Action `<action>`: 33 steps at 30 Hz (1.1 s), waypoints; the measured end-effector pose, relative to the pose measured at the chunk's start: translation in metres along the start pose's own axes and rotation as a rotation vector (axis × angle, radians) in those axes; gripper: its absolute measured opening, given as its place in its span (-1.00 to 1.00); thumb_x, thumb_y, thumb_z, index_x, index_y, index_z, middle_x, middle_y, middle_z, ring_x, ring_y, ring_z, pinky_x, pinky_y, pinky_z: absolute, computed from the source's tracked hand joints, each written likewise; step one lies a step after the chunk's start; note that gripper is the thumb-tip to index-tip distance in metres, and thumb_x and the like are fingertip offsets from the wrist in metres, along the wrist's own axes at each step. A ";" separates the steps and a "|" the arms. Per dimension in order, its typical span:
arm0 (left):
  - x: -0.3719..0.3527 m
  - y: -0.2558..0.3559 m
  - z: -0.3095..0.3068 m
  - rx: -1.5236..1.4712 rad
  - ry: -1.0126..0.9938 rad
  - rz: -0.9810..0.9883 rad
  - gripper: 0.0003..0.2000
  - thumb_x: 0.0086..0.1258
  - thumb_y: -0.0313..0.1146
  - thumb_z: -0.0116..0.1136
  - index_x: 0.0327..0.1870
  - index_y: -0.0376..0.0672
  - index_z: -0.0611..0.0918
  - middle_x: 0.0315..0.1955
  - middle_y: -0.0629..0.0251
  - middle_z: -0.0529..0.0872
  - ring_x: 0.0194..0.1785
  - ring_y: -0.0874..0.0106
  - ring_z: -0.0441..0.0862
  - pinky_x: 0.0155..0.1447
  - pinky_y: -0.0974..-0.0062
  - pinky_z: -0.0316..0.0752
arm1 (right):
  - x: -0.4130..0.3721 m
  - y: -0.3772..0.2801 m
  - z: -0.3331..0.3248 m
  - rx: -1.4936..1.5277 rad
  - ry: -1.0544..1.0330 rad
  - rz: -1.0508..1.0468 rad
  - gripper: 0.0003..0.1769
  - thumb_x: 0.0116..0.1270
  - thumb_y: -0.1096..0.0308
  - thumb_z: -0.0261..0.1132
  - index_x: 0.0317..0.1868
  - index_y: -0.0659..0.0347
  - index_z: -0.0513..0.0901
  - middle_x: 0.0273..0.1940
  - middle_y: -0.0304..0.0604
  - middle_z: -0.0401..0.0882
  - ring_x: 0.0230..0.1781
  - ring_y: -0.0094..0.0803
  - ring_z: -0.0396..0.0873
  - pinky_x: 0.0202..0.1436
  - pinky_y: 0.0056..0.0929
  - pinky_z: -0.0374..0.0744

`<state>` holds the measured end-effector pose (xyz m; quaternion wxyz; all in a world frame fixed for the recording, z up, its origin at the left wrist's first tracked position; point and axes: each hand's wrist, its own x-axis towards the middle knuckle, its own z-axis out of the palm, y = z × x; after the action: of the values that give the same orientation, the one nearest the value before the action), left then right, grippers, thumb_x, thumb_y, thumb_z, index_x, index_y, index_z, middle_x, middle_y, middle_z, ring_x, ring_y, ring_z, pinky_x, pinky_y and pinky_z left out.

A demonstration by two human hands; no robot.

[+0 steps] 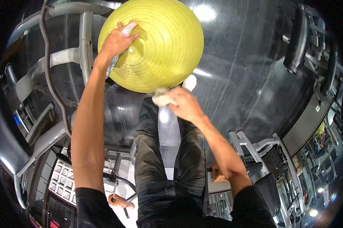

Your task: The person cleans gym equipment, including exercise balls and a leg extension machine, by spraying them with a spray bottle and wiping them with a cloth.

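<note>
A large yellow exercise ball (167, 41) with ringed ridges fills the upper middle of the head view. On its left side, my left hand (117, 43) is wrapped round a spray bottle (129, 29). The bottle's white spray head points out past my fingers, and part of its clear body shows below the wrist. My right hand (187, 105) grips a whitish cloth (163, 98), bunched up and slightly blurred, close by the ball's lower edge. The palm hides part of the cloth.
My legs (150, 155) stand just this side of the ball, on a dark shiny floor (236, 76). Grey-framed gym equipment (85, 41) rises at the left, with a hanging cable (47, 57). A padded machine (296, 41) stands at the right.
</note>
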<state>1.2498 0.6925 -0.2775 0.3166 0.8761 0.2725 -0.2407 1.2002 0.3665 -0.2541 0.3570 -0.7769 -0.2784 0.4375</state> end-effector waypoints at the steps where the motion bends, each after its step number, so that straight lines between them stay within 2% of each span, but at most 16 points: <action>1: -0.004 0.004 -0.001 0.001 -0.025 -0.003 -0.54 0.31 0.04 0.10 0.25 0.27 0.52 0.35 0.27 0.39 0.28 0.13 0.46 0.32 0.35 0.39 | 0.011 -0.008 -0.013 -0.060 0.121 -0.009 -0.55 0.08 0.41 0.30 0.06 0.00 0.63 -0.10 -0.08 0.55 -0.06 -0.12 0.58 0.01 -0.21 0.59; 3: -0.006 0.005 -0.001 0.000 -0.045 -0.005 -0.54 0.31 0.04 0.11 0.24 0.26 0.53 0.32 0.20 0.42 0.25 0.13 0.49 0.31 0.33 0.40 | 0.038 -0.020 -0.042 -0.069 0.359 -0.029 -0.55 0.09 0.42 0.29 0.07 0.04 0.62 -0.09 -0.04 0.54 -0.05 -0.08 0.56 0.02 -0.21 0.57; 5: -0.005 0.003 0.006 0.005 0.012 0.092 -0.53 0.31 -0.06 0.21 0.24 0.10 0.56 -0.63 0.28 0.56 -0.60 0.49 0.53 -0.35 0.47 0.50 | 0.066 -0.029 -0.063 -0.019 0.474 -0.043 -0.54 0.10 0.43 0.28 0.08 0.06 0.61 -0.08 -0.03 0.53 -0.03 -0.07 0.55 0.04 -0.20 0.56; 7: -0.011 0.017 0.003 -0.106 -0.046 0.021 -0.54 0.31 -0.08 0.21 0.24 0.08 0.56 -0.61 0.30 0.58 -0.60 0.51 0.52 -0.37 0.47 0.49 | 0.091 -0.041 -0.069 -0.040 0.810 -0.074 -0.56 0.08 0.44 0.29 0.05 0.06 0.62 -0.04 -0.01 0.49 0.01 -0.07 0.50 0.02 -0.21 0.56; 11: -0.008 0.036 0.006 -0.277 -0.151 -0.036 -0.56 0.30 -0.16 0.18 0.20 -0.01 0.58 -0.56 0.30 0.63 -0.60 0.52 0.51 -0.40 0.48 0.47 | 0.104 -0.057 -0.035 -0.236 0.701 -0.098 -0.59 0.08 0.45 0.29 0.01 0.06 0.64 0.01 -0.02 0.47 0.03 -0.07 0.47 -0.01 -0.19 0.57; 12: -0.005 0.035 0.008 -0.327 -0.172 -0.002 -0.59 0.29 -0.17 0.18 0.15 -0.06 0.61 -0.55 0.27 0.64 -0.60 0.49 0.53 -0.39 0.46 0.48 | 0.096 -0.065 -0.023 -0.264 0.522 -0.122 -0.60 0.07 0.43 0.30 -0.01 0.06 0.65 0.02 -0.04 0.46 0.03 -0.07 0.46 -0.02 -0.17 0.58; 13: -0.001 0.027 0.026 -0.093 0.252 0.482 -0.66 0.27 -0.16 0.18 -0.04 -0.17 0.66 -0.53 0.22 0.66 -0.58 0.42 0.58 -0.35 0.41 0.49 | 0.087 -0.069 -0.014 -0.288 0.341 -0.146 -0.62 0.06 0.41 0.32 -0.04 0.06 0.65 0.03 -0.05 0.45 0.02 -0.07 0.46 -0.03 -0.15 0.58; 14: 0.006 0.014 0.035 -0.092 0.252 0.477 -0.66 0.27 -0.16 0.18 -0.04 -0.17 0.66 -0.53 0.22 0.66 -0.58 0.42 0.58 -0.35 0.41 0.49 | 0.078 -0.070 -0.008 -0.286 0.336 -0.148 -0.62 0.06 0.41 0.32 -0.04 0.06 0.65 0.03 -0.05 0.45 0.02 -0.07 0.46 -0.03 -0.15 0.58; 16: 0.000 0.029 0.022 -0.065 -0.011 0.130 -0.57 0.27 -0.09 0.12 0.17 0.08 0.56 -0.13 0.00 0.60 -0.50 0.28 0.65 -0.15 0.38 0.55 | 0.059 -0.066 0.006 -0.235 0.010 -0.115 -0.59 0.02 0.34 0.36 -0.03 0.06 0.66 -0.01 -0.05 0.51 0.01 -0.09 0.51 -0.01 -0.14 0.58; 18: 0.002 0.037 0.012 -0.086 -0.196 -0.150 -0.51 0.27 -0.05 0.09 0.28 0.24 0.50 0.21 -0.14 0.48 -0.45 0.21 0.69 -0.02 0.36 0.58 | 0.041 -0.061 0.013 -0.179 -0.132 -0.053 -0.57 0.02 0.31 0.37 -0.01 0.06 0.66 -0.04 -0.03 0.54 0.00 -0.08 0.54 0.01 -0.15 0.58; 20: -0.001 0.042 0.002 -0.108 -0.185 0.019 -0.49 0.28 -0.05 0.10 0.30 0.22 0.49 0.19 -0.10 0.51 -0.50 0.28 0.67 -0.07 0.38 0.57 | 0.033 -0.050 0.017 -0.124 -0.272 0.014 -0.54 0.01 0.28 0.38 0.00 0.06 0.66 -0.07 -0.02 0.57 -0.02 -0.08 0.57 0.02 -0.17 0.57; 23: -0.001 0.042 0.004 -0.125 -0.120 0.046 -0.50 0.28 -0.08 0.13 0.28 0.15 0.51 -0.07 0.00 0.63 -0.57 0.36 0.62 -0.17 0.37 0.55 | 0.038 -0.045 0.009 0.039 -0.064 0.151 -0.53 0.05 0.26 0.35 0.03 0.12 0.64 -0.05 0.04 0.59 -0.02 -0.01 0.58 0.07 -0.17 0.55; 25: -0.004 0.046 0.001 -0.139 -0.103 0.075 -0.51 0.29 -0.09 0.14 0.28 0.10 0.52 -0.20 0.06 0.67 -0.59 0.37 0.59 -0.20 0.37 0.54 | 0.054 -0.034 0.003 -0.046 0.265 0.080 -0.56 0.12 0.27 0.30 0.05 0.15 0.62 -0.03 0.07 0.58 0.04 -0.01 0.54 0.14 -0.17 0.50; 27: -0.014 0.055 -0.007 -0.307 -0.123 0.056 -0.55 0.31 -0.14 0.19 0.22 -0.01 0.56 -0.53 0.35 0.58 -0.60 0.52 0.50 -0.38 0.49 0.47 | 0.069 -0.030 -0.015 -0.089 0.388 0.070 -0.58 0.16 0.28 0.28 0.06 0.16 0.61 -0.03 0.08 0.58 0.07 -0.01 0.52 0.17 -0.17 0.47; 30: -0.030 0.052 -0.011 -0.559 -0.016 0.042 -0.55 0.29 -0.16 0.22 0.20 -0.06 0.58 -0.53 0.36 0.58 -0.55 0.55 0.51 -0.36 0.49 0.46 | 0.079 -0.017 -0.038 -0.083 0.458 0.175 -0.60 0.20 0.31 0.25 0.07 0.21 0.59 -0.02 0.10 0.57 0.10 -0.01 0.49 0.20 -0.18 0.44; 33: -0.060 0.053 -0.012 -0.541 0.008 -0.102 -0.53 0.27 -0.18 0.24 0.18 -0.16 0.58 -0.40 0.27 0.67 -0.42 0.54 0.57 -0.25 0.49 0.51 | 0.083 0.000 -0.065 -0.184 0.770 0.130 -0.61 0.29 0.29 0.23 0.10 0.27 0.57 0.00 0.13 0.61 0.04 -0.01 0.58 0.12 -0.25 0.50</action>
<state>1.2416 0.6465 -0.2112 0.5256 0.7457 0.3720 -0.1711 1.2952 0.4082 -0.2707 0.3359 -0.9288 -0.1125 0.1090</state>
